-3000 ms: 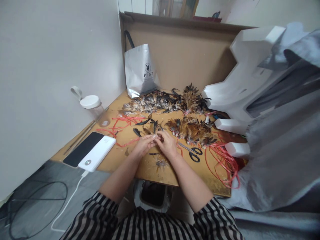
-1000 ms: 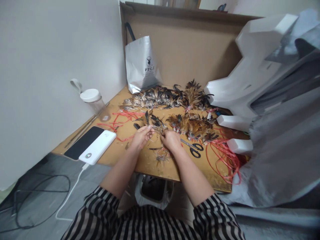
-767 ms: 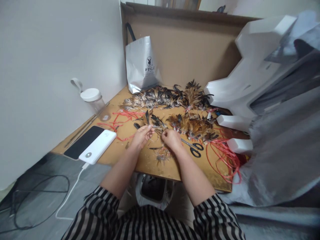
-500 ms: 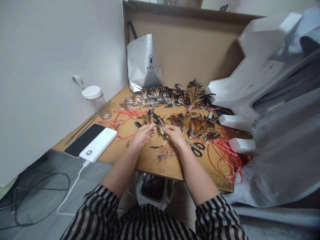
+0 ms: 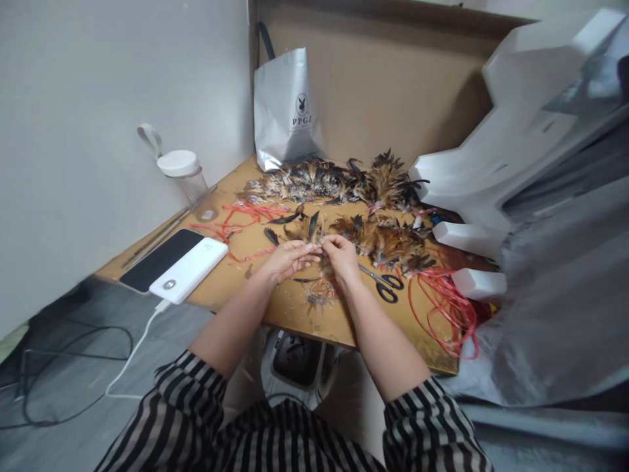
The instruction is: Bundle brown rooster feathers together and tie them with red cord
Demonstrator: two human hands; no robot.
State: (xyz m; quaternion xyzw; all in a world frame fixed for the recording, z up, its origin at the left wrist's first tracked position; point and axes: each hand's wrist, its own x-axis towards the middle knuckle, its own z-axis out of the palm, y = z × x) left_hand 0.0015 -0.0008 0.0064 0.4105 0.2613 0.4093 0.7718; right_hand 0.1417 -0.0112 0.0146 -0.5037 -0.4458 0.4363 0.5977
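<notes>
Over the middle of the table, my left hand (image 5: 289,259) and my right hand (image 5: 341,259) meet fingertip to fingertip. Both are closed in a pinch on feathers (image 5: 314,229), brown and black, whose tips stand up behind the fingers. The pinched ends are hidden by my fingertips. Bunches of brown feathers (image 5: 381,241) lie just beyond my right hand, and black-handled scissors (image 5: 386,283) rest beside its wrist. Below the hands, loose feather scraps (image 5: 322,292) are scattered on the tabletop (image 5: 289,311).
Behind is a long row of dark feather bunches (image 5: 314,181) before a silver bag (image 5: 282,105). Red plastic strips lie left (image 5: 250,213) and in a tangle right (image 5: 445,305). A power bank (image 5: 189,269), phone (image 5: 160,259) and lidded bottle (image 5: 184,172) stand left; white foam (image 5: 466,164) edges the right.
My hands have come together; they were slightly apart, with the feathers between them. My left hand has shifted right. The whole view has tilted a little.
</notes>
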